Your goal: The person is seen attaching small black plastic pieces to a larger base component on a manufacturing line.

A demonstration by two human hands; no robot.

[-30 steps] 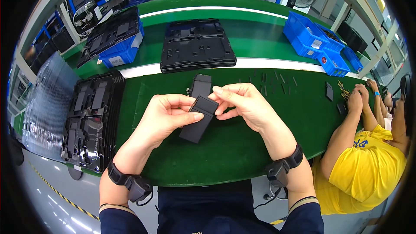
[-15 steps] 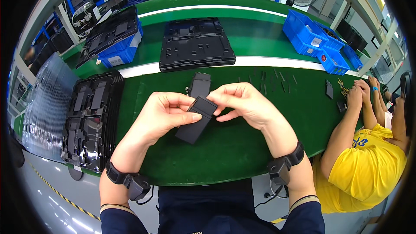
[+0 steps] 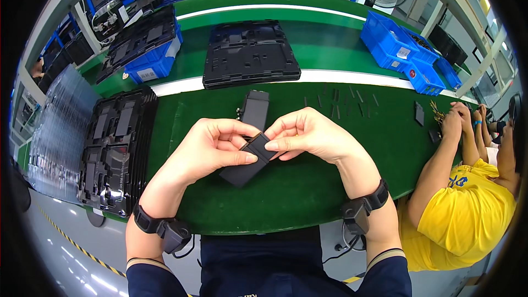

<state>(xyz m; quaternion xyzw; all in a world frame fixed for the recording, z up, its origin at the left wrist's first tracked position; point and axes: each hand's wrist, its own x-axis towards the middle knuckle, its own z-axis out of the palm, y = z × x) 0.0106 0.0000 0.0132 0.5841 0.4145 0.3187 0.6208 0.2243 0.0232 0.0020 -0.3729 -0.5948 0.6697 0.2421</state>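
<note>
Between my two hands is a black rectangular case (image 3: 242, 172), tilted over the green bench. My left hand (image 3: 217, 146) grips its upper left side, thumb on the face and fingers behind. The thumb and fingers of my right hand (image 3: 297, 136) pinch the upper right end, by a seam across the case. Just beyond my hands lies a second black case (image 3: 256, 109) with small metallic parts along its left side. Several thin dark strips (image 3: 349, 102) are scattered on the bench to the right of it.
Black trays are stacked on the left (image 3: 118, 148), beside clear plastic trays (image 3: 58, 137). Another black tray (image 3: 250, 52) sits farther back. Blue bins (image 3: 385, 41) stand at the far right. A co-worker in a yellow shirt (image 3: 462, 214) works at the right, near a small black part (image 3: 419, 113).
The held case has shifted slightly down and tilted further. My right thumb has come down onto its face near the seam, and my left hand has moved slightly lower.
</note>
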